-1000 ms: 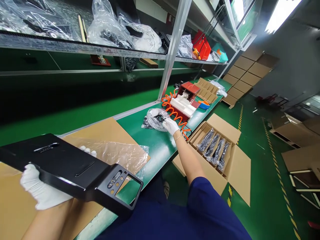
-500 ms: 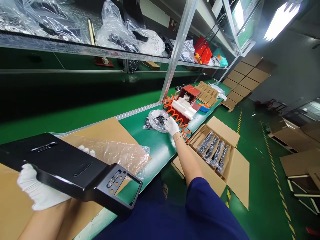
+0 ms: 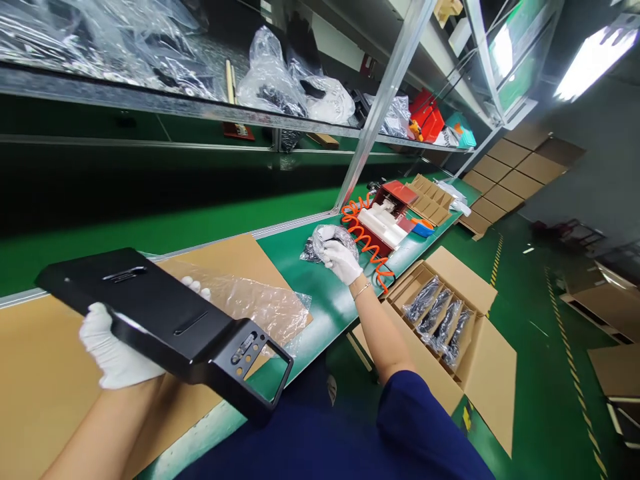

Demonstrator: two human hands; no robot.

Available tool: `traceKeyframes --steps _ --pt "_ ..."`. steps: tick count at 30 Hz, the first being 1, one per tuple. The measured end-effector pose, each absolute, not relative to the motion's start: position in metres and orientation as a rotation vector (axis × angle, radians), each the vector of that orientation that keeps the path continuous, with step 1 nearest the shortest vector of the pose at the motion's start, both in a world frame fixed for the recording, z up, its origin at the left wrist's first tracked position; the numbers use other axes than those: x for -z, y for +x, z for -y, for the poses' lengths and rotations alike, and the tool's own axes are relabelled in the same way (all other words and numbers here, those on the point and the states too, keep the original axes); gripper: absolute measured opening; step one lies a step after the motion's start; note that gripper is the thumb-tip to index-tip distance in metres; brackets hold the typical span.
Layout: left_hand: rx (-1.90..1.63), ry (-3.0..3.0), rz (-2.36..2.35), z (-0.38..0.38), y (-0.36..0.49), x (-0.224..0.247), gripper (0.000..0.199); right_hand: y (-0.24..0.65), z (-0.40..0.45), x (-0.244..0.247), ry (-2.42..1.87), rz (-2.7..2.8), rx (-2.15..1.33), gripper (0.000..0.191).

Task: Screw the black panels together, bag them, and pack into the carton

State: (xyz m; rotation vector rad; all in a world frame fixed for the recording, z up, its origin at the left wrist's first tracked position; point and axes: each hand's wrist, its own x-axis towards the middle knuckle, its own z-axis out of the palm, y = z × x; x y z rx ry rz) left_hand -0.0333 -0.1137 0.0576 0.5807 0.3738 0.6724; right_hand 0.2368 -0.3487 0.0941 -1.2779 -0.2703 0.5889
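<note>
My gloved left hand (image 3: 117, 350) grips a long black plastic housing (image 3: 165, 307) from beneath, with fingertips showing over its far edge. The housing is tilted above the bench, and its near end has a rectangular window and several small holes. At an opened clear plastic bag (image 3: 333, 235) of small dark parts, my gloved right hand (image 3: 343, 260) has its fingers bent together at the bag's mouth. Whatever lies between those fingertips is hidden. A flat clear plastic sleeve (image 3: 260, 310) lies beyond the housing on a cardboard sheet (image 3: 235, 257).
A red machine with a white roller (image 3: 383, 227) and a coiled orange hose (image 3: 367, 247) stands past the bag. Right of the bench, an open carton (image 3: 470, 387) holds several wrapped black parts (image 3: 437, 310). A metal shelf post (image 3: 383, 107) rises at the bench's back edge.
The view has shifted, so the bench and shelf appear farther right. My right hand has moved farther over the bag's mouth. My left hand still holds the housing.
</note>
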Motion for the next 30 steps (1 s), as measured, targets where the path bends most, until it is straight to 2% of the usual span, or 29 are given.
traceKeyframes --steps 3,7,11,17,22,26,30 --pt "-0.685 0.549 -0.313 0.114 -0.028 -0.058 0.066 0.212 0.332 -0.106 -1.371 0.449 -0.672 0.036" --pt "-0.586 0.501 -0.188 0.116 -0.022 -0.053 0.082 0.173 0.301 -0.121 -1.483 0.622 -0.747 0.032" --pt "-0.46 0.456 -0.091 0.122 -0.017 -0.047 0.079 0.135 0.266 -0.137 -1.538 0.781 -0.699 0.022" --pt "-0.543 0.389 -0.051 0.127 -0.014 -0.049 0.056 0.107 0.226 -0.159 -1.558 0.882 -0.803 0.02" --pt "-0.528 0.355 0.027 0.129 -0.015 -0.054 0.068 0.102 0.208 -0.167 -1.489 0.906 -0.79 0.023" --pt "-0.46 0.341 0.074 0.127 -0.015 -0.052 0.071 0.1 0.196 -0.172 -1.453 0.906 -0.881 0.036" --pt "-0.446 0.343 0.077 0.123 -0.017 -0.05 0.066 0.096 0.189 -0.175 -1.502 0.936 -0.824 0.023"
